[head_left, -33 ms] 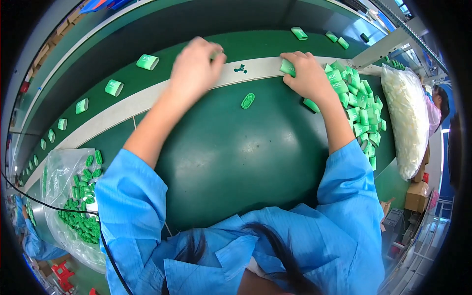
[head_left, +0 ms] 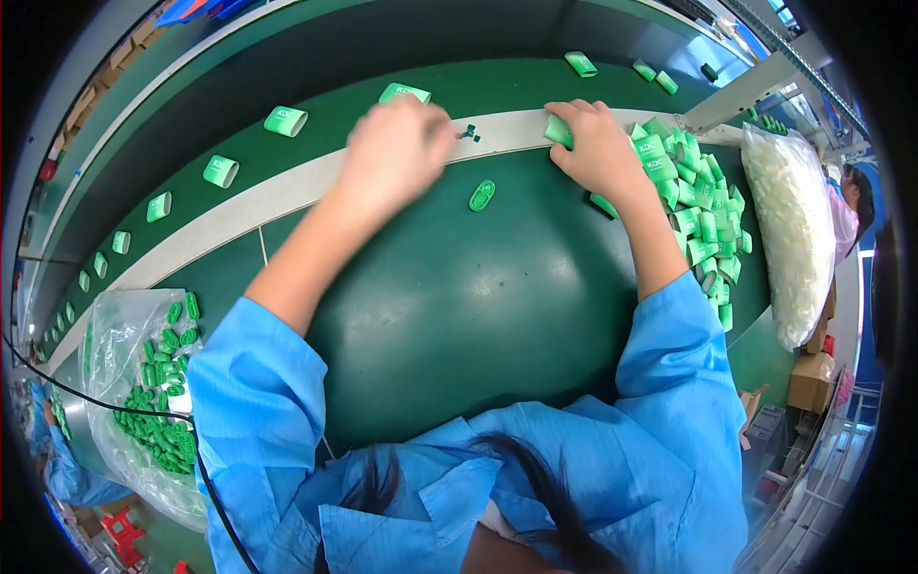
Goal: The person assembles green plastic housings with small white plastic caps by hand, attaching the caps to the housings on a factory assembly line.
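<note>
My right hand [head_left: 601,148] is closed on a light green sleeve [head_left: 559,132] with pale lettering, at the white rail. My left hand [head_left: 400,153] is smeared by motion over the rail. Its fingertips are close to a few tiny dark green pieces [head_left: 471,133]; whether it holds one cannot be made out. Just beyond that hand, another green sleeve [head_left: 404,93] shows on the belt, partly hidden by the hand. A green oval part [head_left: 482,196] with a raised inner outline lies on the dark green table between my arms.
Many green sleeves [head_left: 706,199] are heaped at the right, beside a bag of whitish pieces [head_left: 789,234]. At the left lies a clear bag [head_left: 115,325] with green oval parts [head_left: 158,435]. More sleeves [head_left: 285,121] stand spaced along the green belt [head_left: 497,86]. A black cable [head_left: 105,402] crosses the left side.
My left hand has moved right and slightly nearer, toward the tiny dark pieces. A sleeve on the belt behind it has come into view. My right hand has stayed put.
</note>
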